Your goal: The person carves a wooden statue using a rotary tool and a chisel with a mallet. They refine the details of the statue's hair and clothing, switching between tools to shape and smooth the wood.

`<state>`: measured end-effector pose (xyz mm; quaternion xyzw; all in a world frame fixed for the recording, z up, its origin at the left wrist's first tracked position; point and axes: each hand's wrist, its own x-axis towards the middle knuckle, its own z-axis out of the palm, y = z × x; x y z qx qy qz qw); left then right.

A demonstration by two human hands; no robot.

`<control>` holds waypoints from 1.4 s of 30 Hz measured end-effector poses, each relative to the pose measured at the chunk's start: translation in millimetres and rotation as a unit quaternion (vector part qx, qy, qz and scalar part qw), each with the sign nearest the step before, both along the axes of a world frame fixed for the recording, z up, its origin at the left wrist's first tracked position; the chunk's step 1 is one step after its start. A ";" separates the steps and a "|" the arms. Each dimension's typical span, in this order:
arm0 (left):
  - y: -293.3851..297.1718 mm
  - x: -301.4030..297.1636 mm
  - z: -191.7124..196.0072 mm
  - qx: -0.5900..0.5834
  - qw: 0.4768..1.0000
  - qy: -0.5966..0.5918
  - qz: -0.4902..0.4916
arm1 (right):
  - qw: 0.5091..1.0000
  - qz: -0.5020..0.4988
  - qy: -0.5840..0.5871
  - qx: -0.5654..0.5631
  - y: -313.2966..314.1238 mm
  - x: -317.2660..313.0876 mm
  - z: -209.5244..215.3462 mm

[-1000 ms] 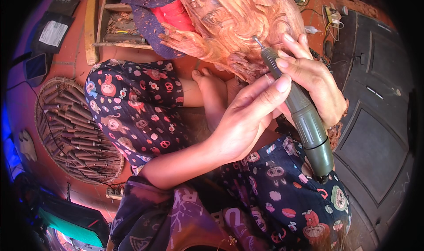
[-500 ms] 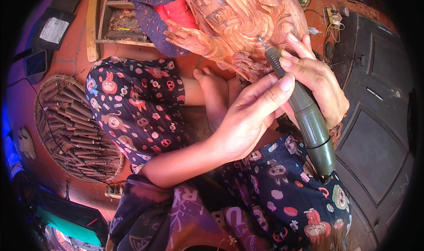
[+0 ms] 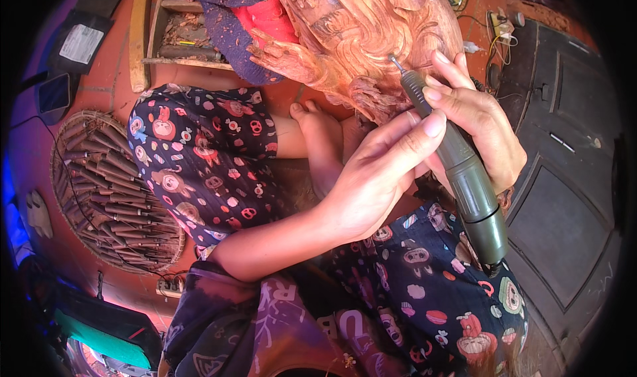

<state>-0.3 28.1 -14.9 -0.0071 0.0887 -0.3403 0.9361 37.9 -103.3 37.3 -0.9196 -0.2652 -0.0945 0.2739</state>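
A reddish wooden carving (image 3: pixel 371 39) with deep curls lies at the top centre, over my lap. My right hand (image 3: pixel 481 128) is wrapped around a dark green rotary tool (image 3: pixel 468 178). The tool's small bit touches the carving's right side. My left hand (image 3: pixel 375 178) reaches across from the lower left, back toward the camera. Its fingertips press on the tool's barrel just below the carving. Its palm and thumb are hidden. My legs in dark patterned trousers (image 3: pixel 199 158) and a bare foot (image 3: pixel 318 135) lie under the work.
A round woven tray (image 3: pixel 73 138) with several wooden-handled chisels sits on the red floor at the left. A wooden box (image 3: pixel 142 39) of scraps stands at the top left, dark flat devices (image 3: pixel 79 42) beside it. Dark panelled boards (image 3: pixel 564 198) fill the right, with wires (image 3: pixel 494 32) above.
The tool's bit has crept slightly to the right along the carving. Both hands keep the same hold.
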 end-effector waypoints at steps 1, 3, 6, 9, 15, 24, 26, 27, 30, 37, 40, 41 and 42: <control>-0.1 -0.6 -1.6 -0.006 1.000 -0.004 0.001 | 1.000 0.002 -0.001 -0.004 0.4 0.0 -0.3; -0.3 -3.3 -7.3 -0.019 1.000 -0.014 0.001 | 1.000 0.001 -0.005 -0.005 2.2 -0.4 -0.6; 0.3 -4.2 -14.4 -0.042 0.998 -0.040 0.007 | 1.000 0.000 -0.012 0.000 4.1 -0.3 -1.3; 1.7 -5.1 -10.9 -0.029 0.999 -0.021 0.012 | 1.000 0.006 -0.021 0.004 1.8 0.0 -5.1; 6.8 0.8 2.1 0.022 0.999 0.025 0.011 | 1.000 -0.002 -0.008 -0.004 4.8 0.2 -5.0; -0.9 0.9 -4.4 -0.036 0.999 -0.030 -0.001 | 1.000 -0.010 0.005 0.009 5.4 2.1 7.9; 1.1 1.4 -5.6 -0.031 0.999 -0.035 -0.005 | 1.000 -0.004 0.003 0.019 4.5 2.7 5.6; 1.6 1.1 -4.1 -0.028 0.999 -0.029 -0.004 | 1.000 -0.001 0.000 0.021 4.3 2.5 4.3; 2.9 -1.2 -7.4 -0.032 0.999 -0.025 -0.001 | 1.000 -0.001 -0.012 0.009 4.5 1.2 0.7; 7.3 -0.9 -0.2 0.024 0.999 0.028 0.000 | 1.000 -0.003 -0.006 -0.004 6.3 0.3 -3.0; 5.5 0.3 -0.2 0.003 1.000 0.008 -0.006 | 1.000 0.000 -0.011 0.005 4.0 0.8 -2.9; 4.7 0.5 0.0 0.001 1.000 0.002 -0.008 | 1.000 0.002 -0.013 0.010 2.7 1.0 -2.1; 3.6 0.6 0.0 -0.001 1.000 -0.005 -0.011 | 1.000 -0.004 -0.009 0.009 2.1 0.5 -0.5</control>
